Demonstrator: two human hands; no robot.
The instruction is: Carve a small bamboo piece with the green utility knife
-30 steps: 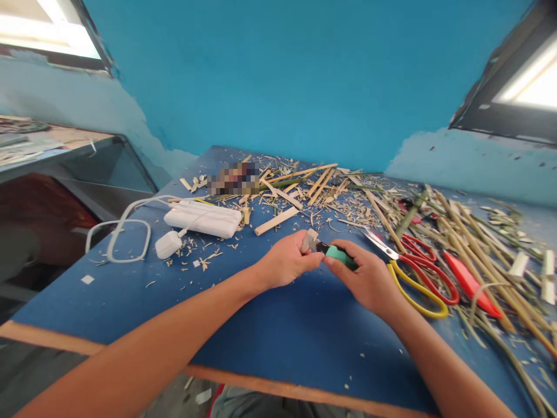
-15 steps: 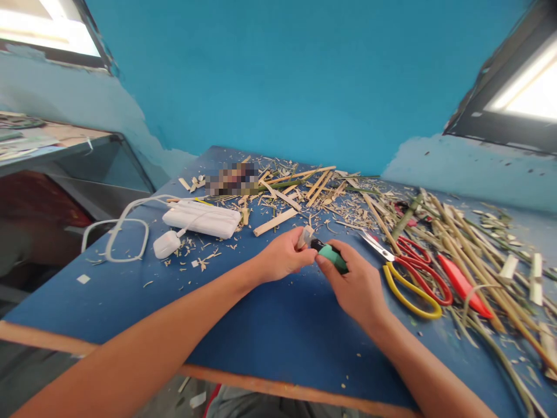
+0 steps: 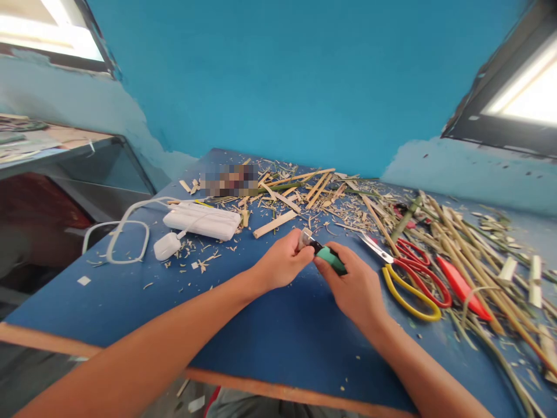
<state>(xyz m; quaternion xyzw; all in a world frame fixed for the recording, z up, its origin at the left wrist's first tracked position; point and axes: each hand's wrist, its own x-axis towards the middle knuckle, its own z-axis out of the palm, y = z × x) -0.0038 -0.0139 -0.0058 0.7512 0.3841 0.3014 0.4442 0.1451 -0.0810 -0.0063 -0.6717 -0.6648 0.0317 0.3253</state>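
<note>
Behind the blue table (image 3: 278, 342) rises a blue wall (image 3: 261, 81), paler low down. Beyond the table's left side glows one window (image 3: 47, 35), beyond its right another window (image 3: 528, 87); a second table (image 3: 76, 138) stands left of it, grey floor (image 3: 165, 397) below.

This looks like a craft workshop: pale shavings (image 3: 337, 208) litter the blue bench (image 3: 278, 342) toward twelve o'clock, cane-like sticks (image 3: 467, 258) heap at three, and scissors (image 3: 398, 262) lie toward four.
</note>
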